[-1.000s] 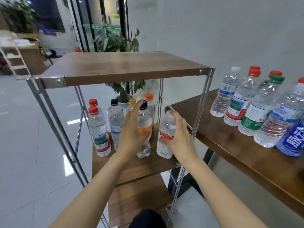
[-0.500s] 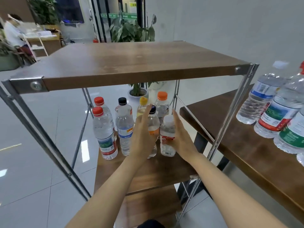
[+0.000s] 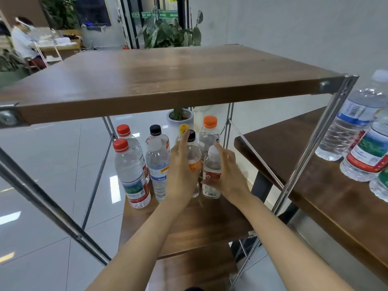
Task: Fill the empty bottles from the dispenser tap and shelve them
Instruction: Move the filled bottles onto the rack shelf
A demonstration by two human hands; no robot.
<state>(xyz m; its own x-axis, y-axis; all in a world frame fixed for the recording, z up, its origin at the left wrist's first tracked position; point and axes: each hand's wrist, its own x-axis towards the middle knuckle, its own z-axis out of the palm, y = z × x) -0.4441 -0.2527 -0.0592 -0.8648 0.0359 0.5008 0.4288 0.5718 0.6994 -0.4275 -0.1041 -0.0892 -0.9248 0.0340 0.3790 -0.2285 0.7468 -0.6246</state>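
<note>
On the middle shelf (image 3: 189, 223) of a metal-framed rack stand several capped bottles holding water. My left hand (image 3: 180, 175) lies flat against the left side of a black-capped bottle with an orange label (image 3: 194, 158), fingers straight and pointing up. My right hand (image 3: 230, 177) rests against the right side of a small white-capped bottle with a red label (image 3: 212, 175), fingers loosened and spread. Both bottles stand upright on the shelf. Left of them are two red-capped bottles (image 3: 131, 175) and a blue-labelled bottle (image 3: 157, 164); behind are yellow-capped and orange-capped (image 3: 210, 133) bottles.
The rack's top board (image 3: 168, 80) hangs over the bottles, with slanted metal posts (image 3: 304, 156) at each side. A wooden table (image 3: 315, 196) at right carries several more bottles (image 3: 352, 122). A potted plant stands behind the rack; a person sits far left.
My view has moved closer and lower toward the rack. Both hands went from wrapping their bottles to lying against them with straightened fingers; the bottles now stand on the shelf.
</note>
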